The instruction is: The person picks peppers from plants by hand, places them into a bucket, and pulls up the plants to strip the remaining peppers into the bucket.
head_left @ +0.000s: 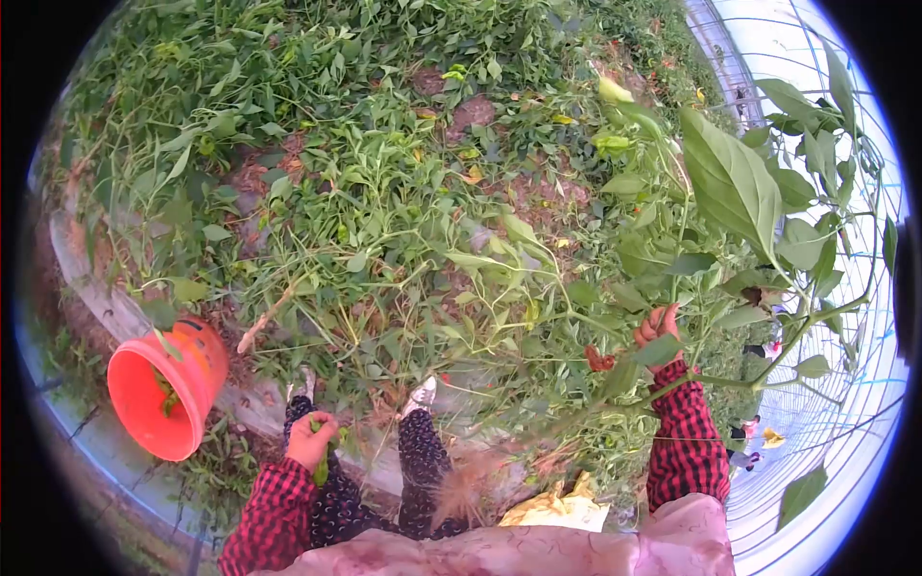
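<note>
My left hand (312, 439) is closed low in front of my legs, with a green pepper (322, 468) hanging below its fingers. To its left, a red plastic bucket (197, 357) leans with its mouth toward me and a few green pods inside. My right hand (659, 332) reaches forward into a tall pepper plant (735, 182) on the right. Its fingers are curled among the leaves, and I cannot tell what they grip. A leafy branch (730, 382) crosses in front of the right wrist.
Dense pepper plants (384, 163) and cut or fallen stems cover the ground ahead. A yellow sack (557, 504) lies close by my body. My shoes (421, 394) stand on a pale strip. Other people (744, 437) are far off at the right by the greenhouse wall (816, 422).
</note>
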Demonstrator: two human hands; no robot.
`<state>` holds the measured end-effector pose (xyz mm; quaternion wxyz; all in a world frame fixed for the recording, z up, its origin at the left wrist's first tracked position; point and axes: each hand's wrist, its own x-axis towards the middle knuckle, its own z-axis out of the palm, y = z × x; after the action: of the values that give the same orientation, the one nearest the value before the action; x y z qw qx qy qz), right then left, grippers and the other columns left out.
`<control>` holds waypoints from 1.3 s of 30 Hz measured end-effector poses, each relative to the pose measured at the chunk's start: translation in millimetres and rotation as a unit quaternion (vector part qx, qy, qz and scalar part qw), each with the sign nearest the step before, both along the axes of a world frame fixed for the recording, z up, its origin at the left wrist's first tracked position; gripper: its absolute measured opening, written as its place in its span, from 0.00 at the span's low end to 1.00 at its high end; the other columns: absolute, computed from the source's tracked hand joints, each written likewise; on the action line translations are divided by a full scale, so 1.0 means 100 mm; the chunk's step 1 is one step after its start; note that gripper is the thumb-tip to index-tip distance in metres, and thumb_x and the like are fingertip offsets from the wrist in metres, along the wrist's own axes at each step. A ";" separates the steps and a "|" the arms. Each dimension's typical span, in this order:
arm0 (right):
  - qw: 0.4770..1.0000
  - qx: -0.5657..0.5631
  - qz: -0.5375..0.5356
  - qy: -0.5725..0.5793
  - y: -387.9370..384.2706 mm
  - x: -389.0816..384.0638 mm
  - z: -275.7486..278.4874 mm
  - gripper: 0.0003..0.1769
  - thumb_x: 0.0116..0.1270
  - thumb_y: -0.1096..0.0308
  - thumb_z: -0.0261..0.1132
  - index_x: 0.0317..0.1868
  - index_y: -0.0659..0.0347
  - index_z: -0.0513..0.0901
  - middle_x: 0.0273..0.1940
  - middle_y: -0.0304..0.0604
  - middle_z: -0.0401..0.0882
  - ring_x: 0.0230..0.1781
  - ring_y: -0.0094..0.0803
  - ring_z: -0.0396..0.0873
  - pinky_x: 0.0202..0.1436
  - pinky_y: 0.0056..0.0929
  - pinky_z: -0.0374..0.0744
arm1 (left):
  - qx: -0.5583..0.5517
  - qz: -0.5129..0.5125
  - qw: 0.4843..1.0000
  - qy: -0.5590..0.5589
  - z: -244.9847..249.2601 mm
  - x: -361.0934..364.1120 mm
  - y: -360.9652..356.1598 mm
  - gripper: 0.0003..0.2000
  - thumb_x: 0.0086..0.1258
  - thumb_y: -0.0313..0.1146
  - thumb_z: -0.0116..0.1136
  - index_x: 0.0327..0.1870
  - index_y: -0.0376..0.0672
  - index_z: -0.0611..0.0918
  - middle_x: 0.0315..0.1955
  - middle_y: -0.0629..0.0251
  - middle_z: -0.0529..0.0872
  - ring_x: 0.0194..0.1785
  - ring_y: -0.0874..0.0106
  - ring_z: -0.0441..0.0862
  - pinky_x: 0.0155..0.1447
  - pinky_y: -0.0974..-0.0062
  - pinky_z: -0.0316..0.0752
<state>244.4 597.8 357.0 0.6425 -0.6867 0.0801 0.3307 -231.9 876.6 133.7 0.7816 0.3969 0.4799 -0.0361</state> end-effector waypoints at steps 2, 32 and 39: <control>0.999 -0.025 -0.020 -0.008 -0.19 0.06 0.07 0.25 0.61 0.41 0.45 0.22 0.55 0.64 0.11 0.34 0.53 0.10 0.28 0.52 0.12 0.25 0.55 | -0.012 -0.012 1.000 0.000 0.09 0.11 0.07 0.05 0.55 0.29 0.58 0.27 0.38 0.76 0.22 0.69 0.78 0.25 0.80 0.74 0.33 0.80 0.69; 0.928 -0.369 -0.055 0.008 -1.98 0.43 0.88 0.28 0.56 0.33 0.44 0.20 0.50 0.61 0.11 0.31 0.55 0.06 0.25 0.59 0.06 0.21 0.50 | -0.062 -0.160 0.979 0.105 -0.21 0.47 -0.24 0.02 0.50 0.23 0.51 0.25 0.39 0.74 0.14 0.64 0.75 0.17 0.72 0.75 0.18 0.75 0.67; 0.864 -0.480 -0.144 -0.042 -2.81 0.41 1.12 0.28 0.57 0.34 0.44 0.22 0.51 0.69 0.12 0.33 0.64 0.06 0.24 0.58 0.07 0.21 0.49 | -0.039 -0.174 0.974 0.139 -0.12 0.56 -0.31 0.02 0.50 0.23 0.53 0.22 0.38 0.73 0.13 0.64 0.74 0.16 0.71 0.75 0.18 0.75 0.67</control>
<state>285.1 316.5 469.0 0.2763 -0.9044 0.3001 0.1254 -175.8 845.6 121.5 0.7040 0.4349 0.5053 -0.2447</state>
